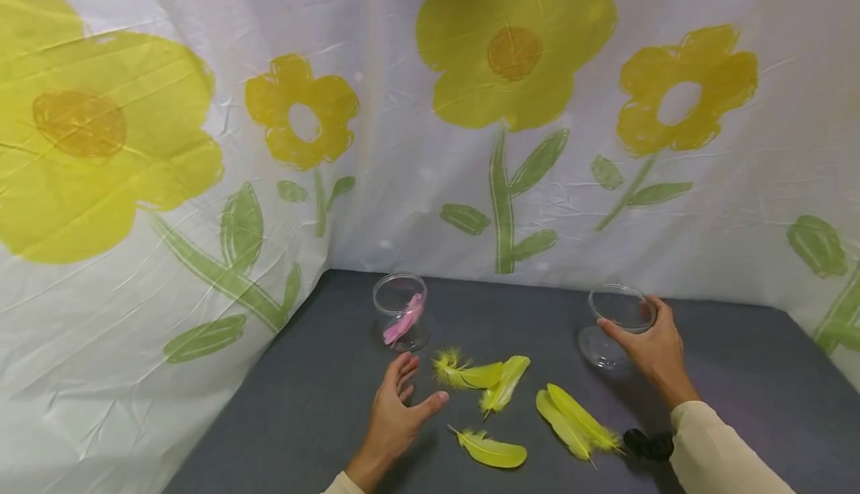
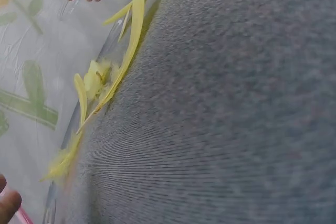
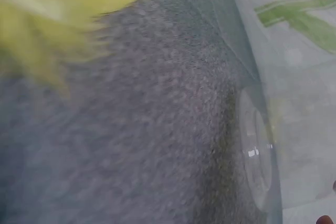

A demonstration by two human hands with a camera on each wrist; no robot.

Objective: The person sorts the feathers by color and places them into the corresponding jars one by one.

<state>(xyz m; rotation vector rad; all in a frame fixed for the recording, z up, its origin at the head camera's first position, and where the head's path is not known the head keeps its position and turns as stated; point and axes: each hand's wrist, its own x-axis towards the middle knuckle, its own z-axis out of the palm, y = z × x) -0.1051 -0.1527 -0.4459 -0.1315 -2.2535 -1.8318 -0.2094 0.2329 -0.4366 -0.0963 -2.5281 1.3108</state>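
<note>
My right hand (image 1: 652, 348) grips a clear plastic jar (image 1: 614, 322) near its rim, thumb on the near side and fingers round the far right. The jar's round base (image 3: 255, 150) shows in the right wrist view. On the left, my left hand (image 1: 396, 416) hovers over the table with fingers extended and thumb apart, holding nothing. Just beyond its fingertips stands a second clear jar (image 1: 401, 296), upright with a pink feather (image 1: 404, 321) inside. Between the hands lie several yellow feathers: a pair side by side (image 1: 578, 423), an overlapping pair (image 1: 505, 383) and a single feather (image 1: 493, 451).
A dark grey cloth covers the table (image 1: 302, 419). White fabric walls (image 1: 390, 143) printed with yellow flowers rise along its back and left edges. A small black object (image 1: 648, 444) appears beside my right sleeve.
</note>
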